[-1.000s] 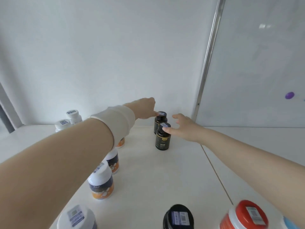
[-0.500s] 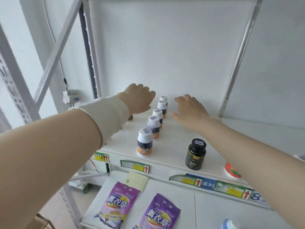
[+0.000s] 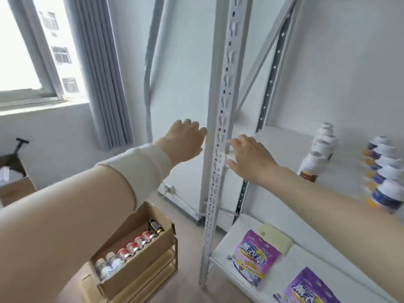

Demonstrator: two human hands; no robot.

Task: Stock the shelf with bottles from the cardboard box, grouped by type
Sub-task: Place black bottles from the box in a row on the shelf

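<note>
Wears a cream, soft-looking cuff (image 3: 140,169) just behind the left hand (image 3: 185,141), wrapped snug round the wrist and lower forearm. Looks plain and of one colour, with a slightly thicker edge on the elbow side. Leaves the arm bare beyond that edge. Shows a bare forearm behind the right hand (image 3: 249,158).

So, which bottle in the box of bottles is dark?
The dark bottle at the far end of the row in the cardboard box; next come red-capped bottles, then white-capped bottles.
</note>
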